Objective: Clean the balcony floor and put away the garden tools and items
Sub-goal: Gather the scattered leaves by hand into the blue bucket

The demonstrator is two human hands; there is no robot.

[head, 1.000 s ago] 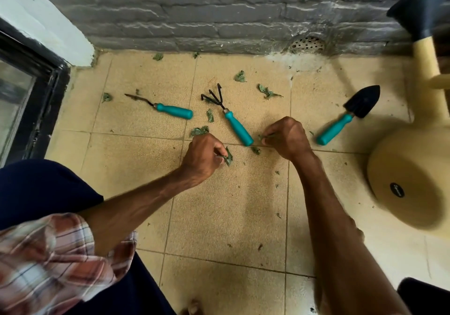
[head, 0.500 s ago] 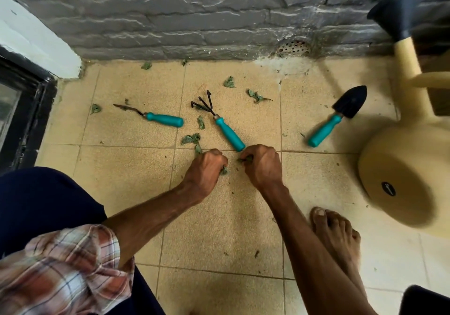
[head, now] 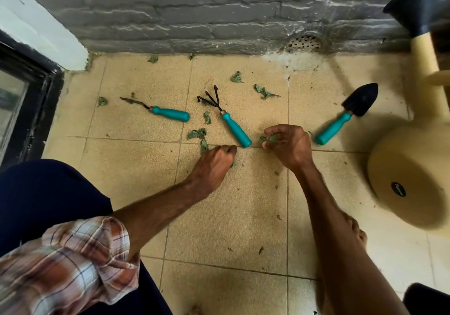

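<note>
Three teal-handled garden tools lie on the tan tiled floor point(head: 226, 217): a thin weeder point(head: 168, 113) at the left, a black hand rake point(head: 229, 120) in the middle, a black trowel point(head: 345, 115) at the right. Green leaf scraps point(head: 196, 134) are scattered around them. My left hand point(head: 214, 166) is closed in a fist on the floor just below the rake's handle end, with a bit of green leaf showing at its edge. My right hand point(head: 289, 144) hovers right of that handle end and pinches leaf scraps point(head: 269, 139) in its fingertips.
A grey stone wall point(head: 219, 12) with a drain grate point(head: 304, 42) closes the far side. A beige watering can point(head: 409, 180) lies on its side at the right. A black door frame point(head: 36, 95) stands at the left. My bare foot point(head: 353, 229) rests behind my right arm.
My right hand has moved right and up, away from my left hand, and now holds leaf scraps in loosened fingers. My left hand has barely moved.
</note>
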